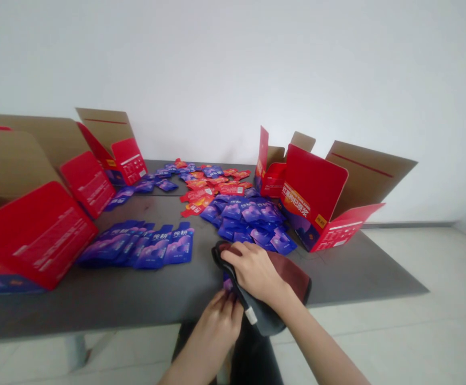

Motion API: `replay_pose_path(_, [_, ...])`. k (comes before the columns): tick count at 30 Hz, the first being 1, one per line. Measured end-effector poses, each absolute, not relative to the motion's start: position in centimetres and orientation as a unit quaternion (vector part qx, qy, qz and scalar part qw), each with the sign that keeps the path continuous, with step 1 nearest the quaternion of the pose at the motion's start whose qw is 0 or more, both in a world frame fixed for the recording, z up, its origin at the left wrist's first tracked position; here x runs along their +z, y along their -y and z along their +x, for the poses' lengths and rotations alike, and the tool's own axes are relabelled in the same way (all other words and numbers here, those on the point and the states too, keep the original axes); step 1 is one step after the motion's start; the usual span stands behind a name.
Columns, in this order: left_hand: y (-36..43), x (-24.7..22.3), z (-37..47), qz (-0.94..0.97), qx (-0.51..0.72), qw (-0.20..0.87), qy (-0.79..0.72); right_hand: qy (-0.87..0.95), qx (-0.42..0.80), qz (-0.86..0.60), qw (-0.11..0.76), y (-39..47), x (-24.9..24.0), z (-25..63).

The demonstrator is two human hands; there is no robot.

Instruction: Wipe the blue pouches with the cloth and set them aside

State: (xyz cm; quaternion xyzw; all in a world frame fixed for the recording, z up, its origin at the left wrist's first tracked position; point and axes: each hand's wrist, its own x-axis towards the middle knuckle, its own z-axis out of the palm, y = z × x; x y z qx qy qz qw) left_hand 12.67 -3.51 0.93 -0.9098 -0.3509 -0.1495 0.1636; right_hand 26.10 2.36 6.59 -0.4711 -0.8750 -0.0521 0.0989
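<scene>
At the table's front edge my right hand (254, 269) grips a dark cloth (292, 274), brown on one face and black-edged, with a small white tag. Below and left of it, my left hand (221, 316) has its fingers closed on a purple sachet (228, 282), mostly hidden under the cloth. A fanned row of purple sachets (158, 248) lies left of my hands. Just beyond them is a heap of purple sachets (252, 214), with red sachets (198, 199) behind and to its left.
Open red cartons (36, 235) stand along the left side of the grey table (136, 307). More open red cartons (313, 187) stand at the right, flaps raised. A white wall (216, 69) rises behind. The table's right corner points toward the pale floor.
</scene>
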Motion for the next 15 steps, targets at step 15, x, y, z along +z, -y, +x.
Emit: replay_pose_path(15, [1.7,1.3,10.2,-0.783,-0.402,-0.04,0.473,0.805,-0.059,-0.525,0.269,-3.7,5.9,27.7])
